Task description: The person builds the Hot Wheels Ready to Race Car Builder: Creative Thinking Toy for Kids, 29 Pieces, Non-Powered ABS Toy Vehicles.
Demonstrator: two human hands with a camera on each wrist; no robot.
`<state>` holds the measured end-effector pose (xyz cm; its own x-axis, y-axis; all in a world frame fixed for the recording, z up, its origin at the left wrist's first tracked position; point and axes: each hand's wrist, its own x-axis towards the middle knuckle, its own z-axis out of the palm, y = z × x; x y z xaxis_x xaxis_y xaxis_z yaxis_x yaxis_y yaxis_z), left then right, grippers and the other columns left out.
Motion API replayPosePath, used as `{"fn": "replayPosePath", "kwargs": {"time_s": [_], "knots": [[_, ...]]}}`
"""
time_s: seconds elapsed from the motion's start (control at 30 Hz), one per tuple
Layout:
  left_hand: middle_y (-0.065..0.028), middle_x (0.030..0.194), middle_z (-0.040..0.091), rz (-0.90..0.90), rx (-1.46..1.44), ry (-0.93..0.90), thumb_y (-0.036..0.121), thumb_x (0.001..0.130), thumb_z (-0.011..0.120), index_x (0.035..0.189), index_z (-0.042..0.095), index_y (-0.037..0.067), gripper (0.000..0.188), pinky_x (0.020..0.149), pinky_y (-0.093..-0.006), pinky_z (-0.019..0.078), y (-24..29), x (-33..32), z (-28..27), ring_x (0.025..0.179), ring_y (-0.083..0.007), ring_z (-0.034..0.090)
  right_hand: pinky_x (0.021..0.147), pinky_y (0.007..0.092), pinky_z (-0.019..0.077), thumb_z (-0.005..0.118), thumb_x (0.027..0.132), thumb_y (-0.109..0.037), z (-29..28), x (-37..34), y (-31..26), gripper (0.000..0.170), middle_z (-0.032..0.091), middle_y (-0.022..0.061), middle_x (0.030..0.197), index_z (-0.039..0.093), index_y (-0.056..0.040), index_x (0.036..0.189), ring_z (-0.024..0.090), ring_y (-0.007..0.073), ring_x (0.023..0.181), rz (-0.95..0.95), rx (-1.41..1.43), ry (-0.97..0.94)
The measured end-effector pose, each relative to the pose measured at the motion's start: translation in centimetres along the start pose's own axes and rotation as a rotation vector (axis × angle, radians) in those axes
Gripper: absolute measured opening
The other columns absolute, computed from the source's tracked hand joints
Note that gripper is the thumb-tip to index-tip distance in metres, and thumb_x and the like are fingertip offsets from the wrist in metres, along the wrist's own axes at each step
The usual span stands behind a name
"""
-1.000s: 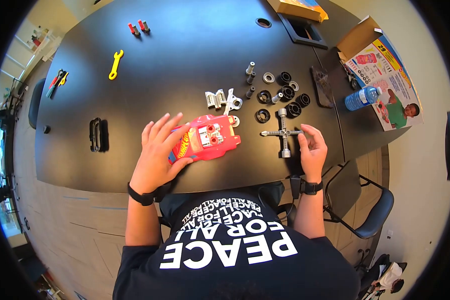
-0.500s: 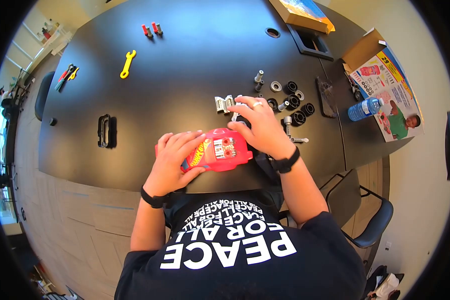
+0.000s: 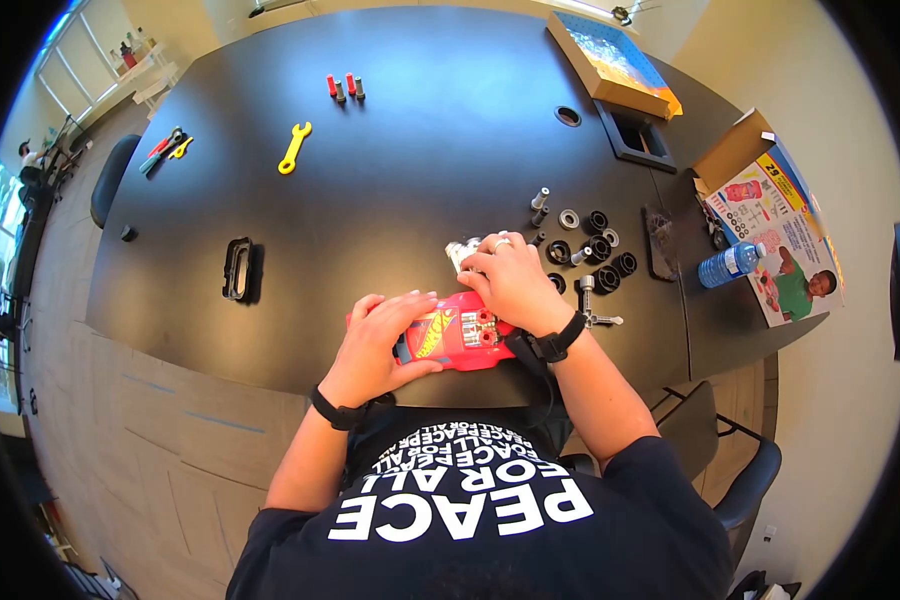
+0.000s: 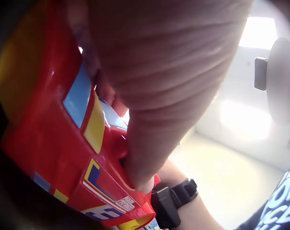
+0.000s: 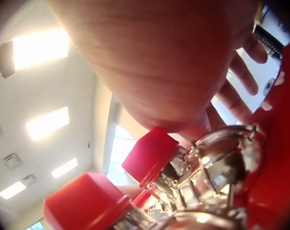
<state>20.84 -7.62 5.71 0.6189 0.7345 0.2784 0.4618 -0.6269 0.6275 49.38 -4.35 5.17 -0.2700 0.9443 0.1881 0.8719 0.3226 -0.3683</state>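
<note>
A red toy car lies near the table's front edge, its chrome engine and red caps close up in the right wrist view. My left hand grips its left end, thumb on the near side, fingers over the top. Beyond the car's right part reaches my right hand, fingers extended and slightly bent, over small pieces beside a chrome part. The fingertips' contact is hidden from above; in the right wrist view the fingers are spread. A grey cross wrench lies right of this hand.
Black wheels and grey pegs cluster right of centre. A yellow wrench, red and grey pegs, a black frame and tools lie farther left. At the right are a phone, water bottle and boxes.
My right hand has moved left from beside the cross wrench to the pieces beyond the car. My left hand keeps its hold on the car. The head view has shifted.
</note>
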Motion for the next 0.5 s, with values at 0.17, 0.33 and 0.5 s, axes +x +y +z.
{"fn": "replayPosePath", "kwargs": {"time_s": [0.17, 0.33, 0.5], "knots": [[-0.0078, 0.159, 0.07, 0.02, -0.009, -0.002, 0.037, 0.079, 0.101, 0.153, 0.066, 0.012, 0.085, 0.126, -0.0518, 0.0376, -0.3, 0.3, 0.3, 0.15, -0.03, 0.063, 0.102, 0.0507, 0.0542, 0.081, 0.099, -0.021, -0.4, 0.1, 0.1, 0.014, 0.075, 0.0077, 0.12, 0.084, -0.0085, 0.105, 0.067, 0.0354, 0.122, -0.038, -0.004, -0.034], [-0.0105, 0.159, 0.07, 0.002, -0.035, 0.071, 0.04, 0.077, 0.103, 0.153, 0.066, 0.01, 0.089, 0.128, -0.0532, 0.0368, -0.4, 0.1, 1.2, 0.149, -0.0303, 0.064, 0.093, 0.0498, 0.0601, 0.081, 0.092, -0.004, -0.4, 1.0, 1.2, 0.012, 0.076, 0.0134, 0.107, 0.079, -0.0052, 0.103, 0.074, 0.0391, 0.104, -0.045, 0.1, -0.015], [-0.0151, 0.153, 0.071, 0.151, 0.05, 0.419, 0.049, 0.066, 0.108, 0.155, 0.065, 0.005, 0.108, 0.132, -0.0573, 0.0371, -0.8, -1.8, 0.4, 0.146, -0.0377, 0.065, 0.091, 0.0496, 0.0599, 0.08, 0.092, -0.002, -0.7, 0.9, 0.6, 0.013, 0.075, 0.0145, 0.106, 0.076, -0.0043, 0.105, 0.074, 0.039, 0.103, -0.07, 0.13, 0.092]]}}
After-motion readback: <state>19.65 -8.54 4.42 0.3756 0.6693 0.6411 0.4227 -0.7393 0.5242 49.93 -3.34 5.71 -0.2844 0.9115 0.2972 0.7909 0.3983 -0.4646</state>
